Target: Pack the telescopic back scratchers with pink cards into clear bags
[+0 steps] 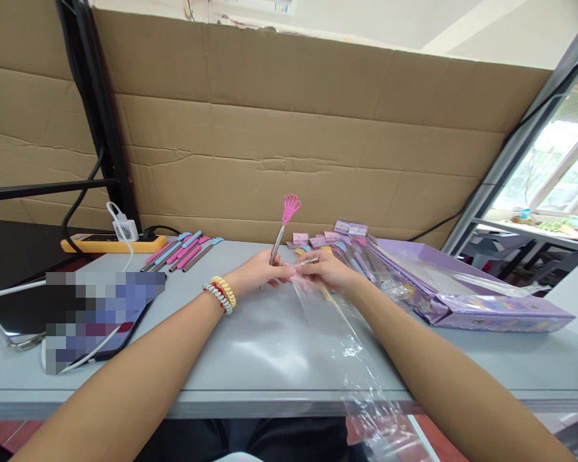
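Note:
A back scratcher [290,208] with a pink hand-shaped head and a metal rod points upward from my left hand [264,269], whose fingers are closed around the rod. My right hand [328,271] pinches the upper end of a long clear plastic bag [325,321], close beside my left fingers. The bag trails down over the table's front edge toward my lap. Behind my left hand lie several loose back scratchers [180,251], pink and blue, side by side. Past my right hand is a pile of bagged back scratchers [349,247] with purple header cards.
On the right, a purple open box [503,313] holds clear plastic. Two phones sit at the left, one a dark-edged phone [137,314] with a white cable across it. A yellow power strip [89,244] is behind them. Upright cardboard [308,135] lines the table's back.

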The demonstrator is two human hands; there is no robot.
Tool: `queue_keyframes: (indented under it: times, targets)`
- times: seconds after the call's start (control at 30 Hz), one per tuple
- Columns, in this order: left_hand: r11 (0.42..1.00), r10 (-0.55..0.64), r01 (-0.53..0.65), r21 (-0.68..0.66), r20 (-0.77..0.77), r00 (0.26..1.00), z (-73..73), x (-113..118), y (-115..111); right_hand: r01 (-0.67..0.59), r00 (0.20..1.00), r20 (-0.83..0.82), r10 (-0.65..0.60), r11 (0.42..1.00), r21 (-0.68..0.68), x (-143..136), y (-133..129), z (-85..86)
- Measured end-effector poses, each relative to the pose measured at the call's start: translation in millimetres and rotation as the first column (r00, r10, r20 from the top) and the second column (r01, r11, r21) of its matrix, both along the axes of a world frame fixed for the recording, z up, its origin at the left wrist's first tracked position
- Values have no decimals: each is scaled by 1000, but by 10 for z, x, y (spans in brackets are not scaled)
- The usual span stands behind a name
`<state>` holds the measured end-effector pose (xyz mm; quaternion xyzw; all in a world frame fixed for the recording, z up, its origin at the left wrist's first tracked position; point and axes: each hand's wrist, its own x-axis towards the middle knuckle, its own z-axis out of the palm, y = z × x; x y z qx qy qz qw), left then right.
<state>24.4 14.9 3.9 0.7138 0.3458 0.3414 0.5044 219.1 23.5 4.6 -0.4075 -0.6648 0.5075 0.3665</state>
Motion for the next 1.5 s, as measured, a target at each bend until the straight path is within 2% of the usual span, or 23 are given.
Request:
queue_keyframes:
  times: [0.07, 0.13, 0.4, 0.63, 0.7, 0.8, 0.9, 0.97, 1.07, 1.17, 1.27, 1.43, 1.5]
  targets:
    - [998, -8, 9, 60, -12, 1000, -20, 3, 8, -67, 996, 63, 66, 998, 17, -49, -22, -29]
    - [994, -13, 15, 107, -19, 1000, -43, 12, 17, -84, 991, 105, 78, 995, 57, -77, -24, -55]
    - [989, 51, -66, 135, 109, 993, -84, 43, 52, -45, 984, 177, 31, 996, 74, -123, -28, -91]
    - [968, 117, -127, 217, 59, 991, -127, 55, 87, -10, 974, 225, -19, 992, 128, -158, -71, -72]
    - [964, 125, -138, 229, 70, 990, -126, 53, 94, -32, 990, 139, 19, 995, 94, -158, -73, -67]
    - [950, 140, -162, 268, 101, 985, -101, 44, 91, -156, 986, -66, 151, 984, -88, -147, -83, -49]
    - [944, 129, -161, 289, 128, 983, -68, 40, 70, -350, 922, -257, 288, 904, -245, -119, -105, -28]
    - [942, 120, -161, 293, 155, 981, -51, 42, 52, -451, 865, -368, 341, 850, -272, -99, -122, -20]
    - [936, 125, -186, 299, 213, 969, -34, 47, 34, -538, 796, -466, 387, 805, -250, -79, -137, -22]
    - [936, 116, -195, 294, 265, 957, -23, 45, 27, -569, 770, -491, 407, 786, -241, -72, -137, -30]
    - [935, 101, -181, 306, 260, 960, -19, 41, 23, -556, 795, -457, 399, 780, -287, -77, -134, -30]
    - [929, 122, -184, 320, 203, 971, -22, 54, 7, -470, 858, -373, 353, 833, -293, -98, -146, -5]
    - [927, 127, -185, 326, 191, 973, -27, 64, 3, -470, 859, -364, 358, 835, -286, -100, -154, 6]
